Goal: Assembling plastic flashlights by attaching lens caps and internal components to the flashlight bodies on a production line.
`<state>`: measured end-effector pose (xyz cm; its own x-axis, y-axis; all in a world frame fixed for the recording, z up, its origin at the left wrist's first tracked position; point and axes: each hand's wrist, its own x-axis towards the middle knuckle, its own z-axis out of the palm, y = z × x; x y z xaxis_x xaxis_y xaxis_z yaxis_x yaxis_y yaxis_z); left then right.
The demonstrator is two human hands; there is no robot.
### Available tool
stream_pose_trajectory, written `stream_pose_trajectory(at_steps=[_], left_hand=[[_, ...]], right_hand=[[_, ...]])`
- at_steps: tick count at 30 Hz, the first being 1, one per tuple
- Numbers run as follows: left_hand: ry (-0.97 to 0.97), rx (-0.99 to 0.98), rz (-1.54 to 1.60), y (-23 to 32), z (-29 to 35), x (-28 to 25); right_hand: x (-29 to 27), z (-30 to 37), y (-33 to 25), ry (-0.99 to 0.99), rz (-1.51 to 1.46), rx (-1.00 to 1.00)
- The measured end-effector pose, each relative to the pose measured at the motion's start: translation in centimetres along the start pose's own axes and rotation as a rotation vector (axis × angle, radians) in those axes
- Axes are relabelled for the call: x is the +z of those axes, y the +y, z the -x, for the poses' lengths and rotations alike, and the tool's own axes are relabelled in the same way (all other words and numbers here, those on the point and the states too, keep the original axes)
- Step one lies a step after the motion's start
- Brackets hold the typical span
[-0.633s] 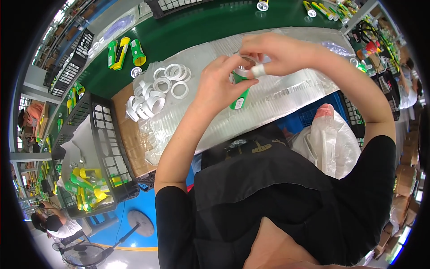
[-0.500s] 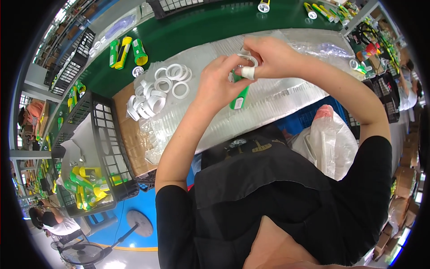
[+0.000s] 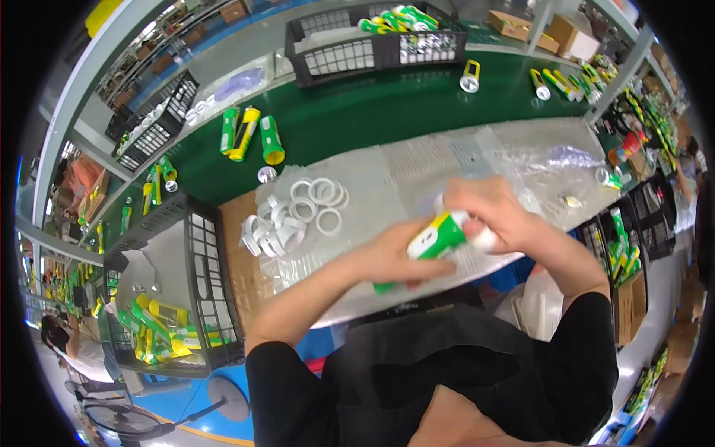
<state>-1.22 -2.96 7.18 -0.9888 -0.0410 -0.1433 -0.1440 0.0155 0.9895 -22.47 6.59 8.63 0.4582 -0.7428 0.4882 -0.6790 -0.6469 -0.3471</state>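
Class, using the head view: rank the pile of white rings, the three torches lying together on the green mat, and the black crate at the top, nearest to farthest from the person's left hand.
1. pile of white rings, just left of the left hand.
2. three torches, up-left on the green mat.
3. black crate, at the far edge.

Bright overhead light, heavy fisheye edges, slight blur.

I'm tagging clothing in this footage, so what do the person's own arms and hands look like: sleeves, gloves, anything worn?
Both forearms are bare. The left hand and right hand wear no gloves, and no rings, watch or wristband can be made out. Short black sleeves cover the upper arms, ending around the elbows, and match the black top at the lower edge of the picture.
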Motion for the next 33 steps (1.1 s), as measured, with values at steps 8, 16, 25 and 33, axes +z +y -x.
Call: stream_pose_trajectory(at_steps=[8,16,25,33], left_hand=[[0.774,0.393,-0.998,-3.6,-9.0,-18.3],[1.031,-0.638,-1.102,-10.5,1.8,-33.3],[0.755,-0.19,-0.555,-3.1,-4.0,-25.0],[0.435,-0.011,-0.239,-1.6,-3.2,-9.5]], right_hand=[[3.3,-5.2,17.5,0.646,0.075,0.47],[1.4,1.0,32.8,0.428,0.703,1.295],[2.1,-9.7,17.0,0.106,0.364,0.219],[3.0,-4.2,3.9,-0.08,0.166,0.512]])
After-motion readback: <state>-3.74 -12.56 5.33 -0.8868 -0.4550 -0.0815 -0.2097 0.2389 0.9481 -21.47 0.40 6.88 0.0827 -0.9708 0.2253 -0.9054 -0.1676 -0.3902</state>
